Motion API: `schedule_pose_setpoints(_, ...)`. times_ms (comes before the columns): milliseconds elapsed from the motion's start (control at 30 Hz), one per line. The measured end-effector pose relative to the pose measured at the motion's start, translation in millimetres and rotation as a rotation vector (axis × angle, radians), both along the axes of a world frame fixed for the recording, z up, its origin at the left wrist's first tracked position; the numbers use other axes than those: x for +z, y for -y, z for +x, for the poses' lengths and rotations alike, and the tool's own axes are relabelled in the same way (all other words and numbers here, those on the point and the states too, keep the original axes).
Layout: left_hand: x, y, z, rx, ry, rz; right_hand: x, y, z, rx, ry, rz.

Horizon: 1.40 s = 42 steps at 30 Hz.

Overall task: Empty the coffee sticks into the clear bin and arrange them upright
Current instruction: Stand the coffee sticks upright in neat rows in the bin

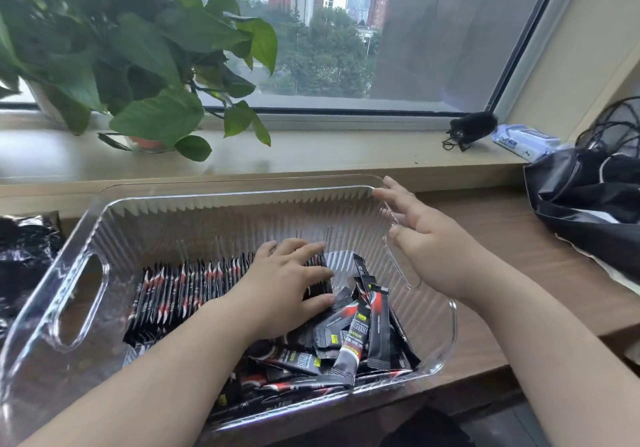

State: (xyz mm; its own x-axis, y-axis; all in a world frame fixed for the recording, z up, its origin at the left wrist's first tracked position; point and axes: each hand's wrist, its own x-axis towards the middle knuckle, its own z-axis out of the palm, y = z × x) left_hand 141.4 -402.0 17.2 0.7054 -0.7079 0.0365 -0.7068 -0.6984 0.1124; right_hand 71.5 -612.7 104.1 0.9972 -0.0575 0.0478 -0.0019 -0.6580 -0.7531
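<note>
- the clear bin stands on the wooden desk, its far wall close to the window sill.
- the bin has ribbed walls and a handle cut-out in both the left and the right end.
- an upright row of coffee sticks runs from left to centre inside the bin. the sticks are black with red and white markings and are packed side by side.
- a loose pile of coffee sticks fills the near right part of the bin. these sticks lie flat or lean at mixed angles, and some rest against the right wall.
- the left hand is inside the bin, palm down, on the right end of the upright row. its fingers are spread and nearly straight, not curled round any stick. the thumb reaches toward the loose pile.
- the right hand is at the right end of the bin, fingers extended. the fingertips touch the rim at the far right corner. it holds nothing.
- a potted plant stands on the sill at far left.
- a black bag lies on the desk to the right of the bin.
- black packaging lies to the left of the bin.
- a small black fuzzy item and a pale blue pack rest on the sill at far right.
</note>
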Motion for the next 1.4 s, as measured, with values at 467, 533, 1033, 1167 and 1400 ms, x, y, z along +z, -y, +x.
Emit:
schedule_pose_setpoints(467,13.4,5.3,5.6,-0.152,0.1,0.104,15.9,0.1,-3.4,0.152,0.052,-0.454)
schedule_pose_setpoints(533,11.5,6.3,4.7,-0.144,0.114,0.098,17.8,-2.9,-4.9,0.214,0.075,-0.591)
schedule_pose_setpoints(1033,10.5,6.9,2.7,-0.098,-0.001,-0.091,6.0,-3.4,-6.0,0.193,0.112,-0.418)
schedule_pose_setpoints(1167,11.3,7.4,3.3,-0.098,-0.012,-0.079,3.5,-1.3,-4.6,0.195,0.127,-0.404)
schedule_pose_setpoints(1400,28.5,6.7,-3.8,-0.06,0.018,-0.261,2.1,-1.0,-5.0,0.172,0.137,-0.378)
